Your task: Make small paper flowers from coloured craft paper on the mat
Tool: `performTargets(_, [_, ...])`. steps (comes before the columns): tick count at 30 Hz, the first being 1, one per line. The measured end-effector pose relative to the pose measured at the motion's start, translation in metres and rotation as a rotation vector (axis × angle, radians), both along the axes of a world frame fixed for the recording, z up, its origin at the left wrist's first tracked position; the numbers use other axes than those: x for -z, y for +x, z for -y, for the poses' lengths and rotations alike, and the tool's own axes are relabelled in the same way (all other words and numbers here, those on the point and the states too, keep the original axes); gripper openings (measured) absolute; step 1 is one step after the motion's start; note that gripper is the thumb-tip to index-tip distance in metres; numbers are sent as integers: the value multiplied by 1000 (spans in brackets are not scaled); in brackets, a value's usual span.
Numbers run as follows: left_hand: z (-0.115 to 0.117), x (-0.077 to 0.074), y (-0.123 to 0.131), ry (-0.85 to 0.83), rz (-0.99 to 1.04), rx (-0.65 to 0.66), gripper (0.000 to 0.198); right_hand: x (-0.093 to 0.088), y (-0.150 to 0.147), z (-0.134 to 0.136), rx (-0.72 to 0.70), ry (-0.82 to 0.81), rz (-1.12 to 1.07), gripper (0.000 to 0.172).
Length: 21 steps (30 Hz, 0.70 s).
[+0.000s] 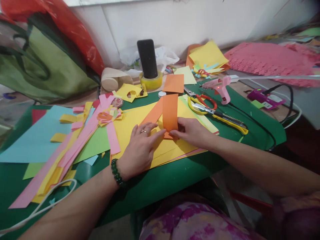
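An orange paper strip (170,111) stands up in a bend above a stack of yellow paper sheets (140,115). Its lower right edge is pinched between the thumb and fingers of my right hand (192,131). From the other side, my left hand (140,143) presses a digit to the strip's lower left corner; its other fingers are bent over the paper. Another flat orange strip (152,113) lies slanting behind the upright one. Left of the stack, a paper flower (109,115) in orange, pink and yellow rests on long pink strips (82,136).
Scissors (203,103), a yellow utility knife (231,122) and a pink glue gun (221,89) lie to the right on the green table (260,126). A phone (147,58) stands in a yellow tape roll (151,81) at the back. A white cable (45,206) crosses the near left.
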State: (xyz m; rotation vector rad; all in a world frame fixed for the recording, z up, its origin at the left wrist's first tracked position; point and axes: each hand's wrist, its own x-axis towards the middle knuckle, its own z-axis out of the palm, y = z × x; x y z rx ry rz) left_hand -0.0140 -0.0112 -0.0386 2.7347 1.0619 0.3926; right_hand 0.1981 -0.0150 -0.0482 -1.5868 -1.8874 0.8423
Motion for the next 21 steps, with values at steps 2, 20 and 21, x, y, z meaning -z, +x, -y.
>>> performTargets(2, [0,-1,0,0,-42,59,56,0,0,0,7,8,37,10])
performTargets(20, [-1,-2,0,-55,-105,187,47,-11,-2,-8,5,-57,208,21])
performTargets(21, [-1,-3,0,-58,-106,187,48,-10,-1,-8,5,-57,203,21])
